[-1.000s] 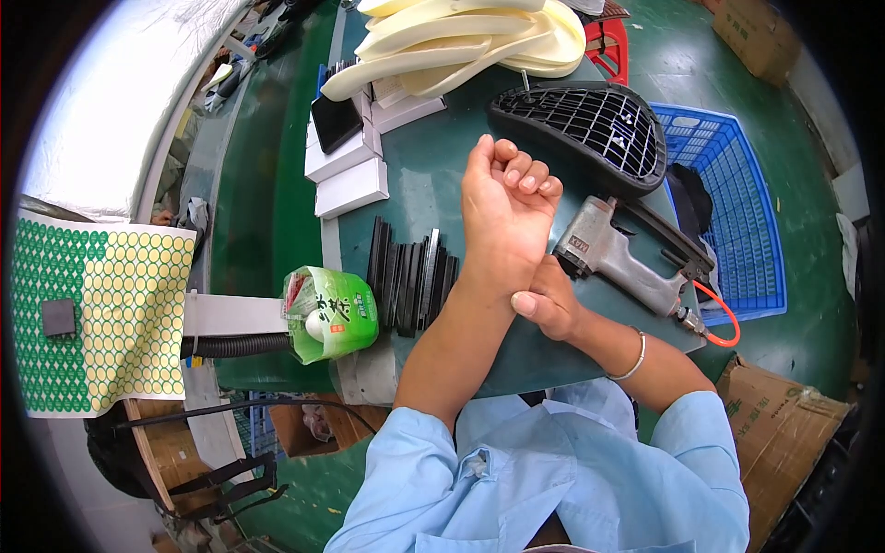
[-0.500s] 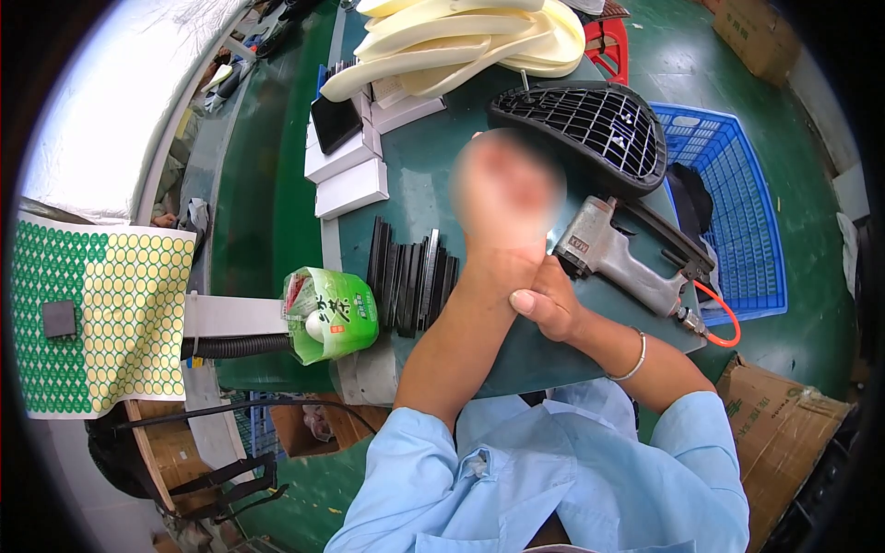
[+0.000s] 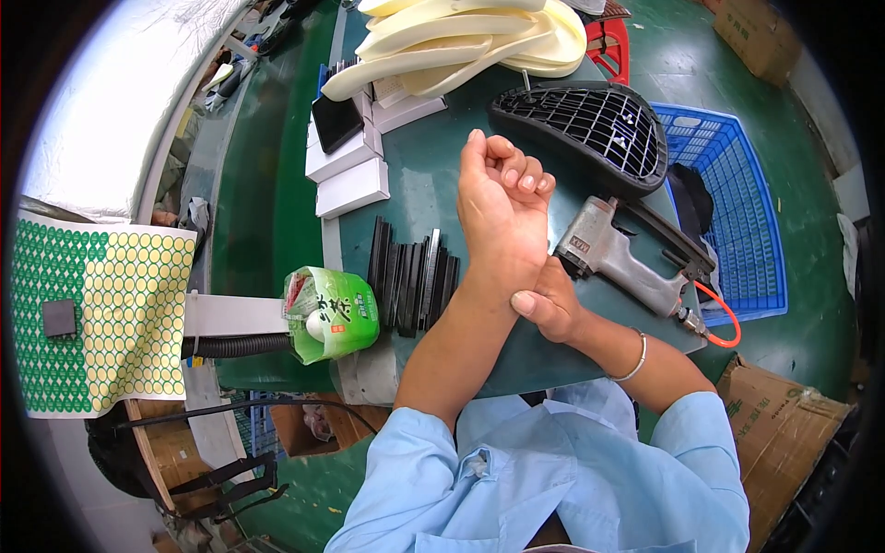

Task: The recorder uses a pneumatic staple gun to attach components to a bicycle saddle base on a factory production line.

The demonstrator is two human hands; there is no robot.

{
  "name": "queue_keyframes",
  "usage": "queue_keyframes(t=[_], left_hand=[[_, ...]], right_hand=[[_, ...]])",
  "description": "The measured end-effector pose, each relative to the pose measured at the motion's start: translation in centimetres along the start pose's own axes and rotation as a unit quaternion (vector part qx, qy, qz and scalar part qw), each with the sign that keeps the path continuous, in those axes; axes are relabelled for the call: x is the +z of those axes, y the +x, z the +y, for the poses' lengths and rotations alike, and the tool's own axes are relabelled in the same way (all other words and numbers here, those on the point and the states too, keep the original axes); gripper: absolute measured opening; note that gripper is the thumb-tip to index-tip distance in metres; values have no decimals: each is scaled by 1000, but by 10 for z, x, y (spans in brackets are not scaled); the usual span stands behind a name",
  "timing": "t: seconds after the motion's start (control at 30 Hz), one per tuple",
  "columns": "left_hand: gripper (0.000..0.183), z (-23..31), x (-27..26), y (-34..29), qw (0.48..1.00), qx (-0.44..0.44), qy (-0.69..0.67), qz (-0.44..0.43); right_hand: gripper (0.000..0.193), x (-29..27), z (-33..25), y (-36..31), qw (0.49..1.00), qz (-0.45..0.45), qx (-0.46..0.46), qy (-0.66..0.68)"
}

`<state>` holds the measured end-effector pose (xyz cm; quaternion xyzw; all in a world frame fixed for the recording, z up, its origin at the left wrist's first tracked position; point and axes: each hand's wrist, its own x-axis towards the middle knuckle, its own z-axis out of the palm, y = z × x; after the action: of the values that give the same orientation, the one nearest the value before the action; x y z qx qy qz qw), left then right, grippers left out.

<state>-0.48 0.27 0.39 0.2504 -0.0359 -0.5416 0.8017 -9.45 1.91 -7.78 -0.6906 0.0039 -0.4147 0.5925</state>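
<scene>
My left hand (image 3: 502,207) is raised above the green table (image 3: 433,175), palm up, with the fingers curled loosely and nothing in it. My right hand (image 3: 548,304) is wrapped around my left wrist. Just right of the hands lies a grey pneumatic tool (image 3: 618,263) with an orange hose (image 3: 724,318). A row of black flat strips (image 3: 410,276) lies to the left of my left forearm.
A black mesh panel (image 3: 585,124) lies at the back right, cream foam pieces (image 3: 461,41) behind it. White boxes (image 3: 350,170), a green packet (image 3: 327,313), a blue crate (image 3: 728,203) and a sheet of yellow-green stickers (image 3: 101,313) surround the table.
My left hand shook or turned at the wrist, blurring half a second ago, and is now still again with the fingers curled slightly more. My right hand kept its hold on the wrist.
</scene>
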Motion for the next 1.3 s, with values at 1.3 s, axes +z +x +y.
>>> queue_keyframes(t=[1.3], left_hand=[[33,-1,2,-1,1000,25,7,4]], right_hand=[[42,-2,5,-3,1000,-5,5,-7]])
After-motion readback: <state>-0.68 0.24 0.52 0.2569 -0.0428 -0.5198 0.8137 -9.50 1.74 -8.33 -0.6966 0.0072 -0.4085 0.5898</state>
